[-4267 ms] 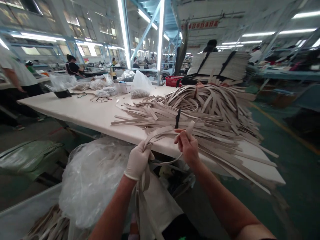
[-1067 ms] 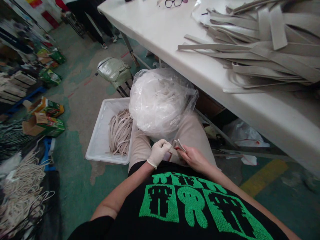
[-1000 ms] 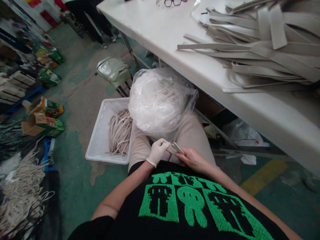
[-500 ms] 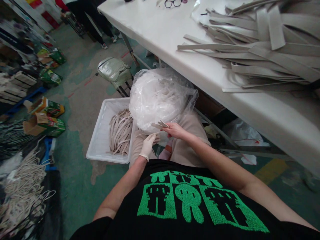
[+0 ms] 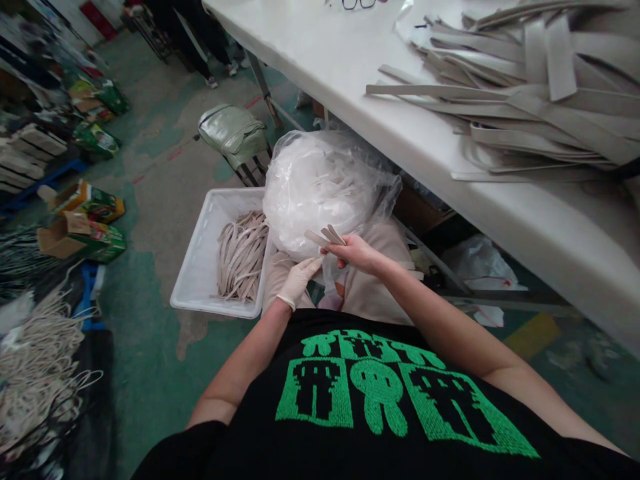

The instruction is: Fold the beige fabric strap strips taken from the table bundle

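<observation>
I have the bare right hand (image 5: 357, 255) closed on a few flat beige fabric-like strips (image 5: 329, 235), their ends fanning out above the lap and in front of a big clear plastic bag (image 5: 320, 190) with pale contents. The white-gloved left hand (image 5: 296, 280) is just below, its fingertips drawn together near the right fingers; from here I cannot tell whether it grips anything. Below them I see the wearer's beige trousers (image 5: 395, 300) and black T-shirt with a green print (image 5: 377, 393). Left of the bag a white rectangular plastic bin (image 5: 196, 267) stands with a heap of narrow beige strips (image 5: 243, 260) lying toward its right side. A long white table (image 5: 310, 43) runs diagonally across the upper right, smooth and bare along the near edge; a loose pile of long grey-beige straps (image 5: 525, 100) covers its right part, and dark-framed glasses (image 5: 357, 3) show at the top. Behind the bin sits a pale green padded stool (image 5: 235, 130) on dark legs. The worn green-and-grey floor (image 5: 150, 320) carries open printed cardboard boxes (image 5: 83, 237) and a tangle of cream cords (image 5: 40, 373) at left, while another person's dark-trousered legs (image 5: 197, 43) stand beyond the table's far end.
</observation>
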{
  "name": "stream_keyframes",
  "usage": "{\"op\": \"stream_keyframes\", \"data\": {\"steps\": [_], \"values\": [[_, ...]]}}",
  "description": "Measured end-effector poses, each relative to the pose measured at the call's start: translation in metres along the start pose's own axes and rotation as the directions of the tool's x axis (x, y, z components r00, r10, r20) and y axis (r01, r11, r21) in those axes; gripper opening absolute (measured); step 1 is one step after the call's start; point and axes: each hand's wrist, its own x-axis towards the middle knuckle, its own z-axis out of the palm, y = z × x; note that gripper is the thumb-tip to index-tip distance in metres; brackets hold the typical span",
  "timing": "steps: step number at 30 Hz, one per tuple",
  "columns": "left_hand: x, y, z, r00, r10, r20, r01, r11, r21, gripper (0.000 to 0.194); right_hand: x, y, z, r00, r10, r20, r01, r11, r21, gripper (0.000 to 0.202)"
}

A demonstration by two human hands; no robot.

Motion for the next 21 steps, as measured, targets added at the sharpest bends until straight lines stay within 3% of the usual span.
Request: {"op": "stream_keyframes", "data": {"steps": [4,11,18,21], "values": [[0.003,0.002,0.015,0.995,-0.039,0.096,0.043,0.998,-0.042,0.049,-0.003,-0.005,-0.002,0.999,-0.034,-0.041,0.034,0.999,0.005,0.032],[-0.015,-0.001,0.024,0.966,-0.155,0.206,0.147,0.988,0.055,0.045,0.010,-0.017,-0.017,0.955,-0.077,-0.287,0.121,0.983,0.136,0.026],[-0.027,0.001,0.026,0.968,-0.149,0.204,0.143,0.989,0.044,0.041,0.021,-0.029,-0.013,0.937,-0.099,-0.334,0.128,0.989,0.068,0.023],[-0.030,0.000,0.027,0.945,-0.178,0.273,0.170,0.984,0.054,0.045,0.026,-0.031,-0.012,0.925,-0.091,-0.369,0.136,0.986,0.096,0.022]]}}
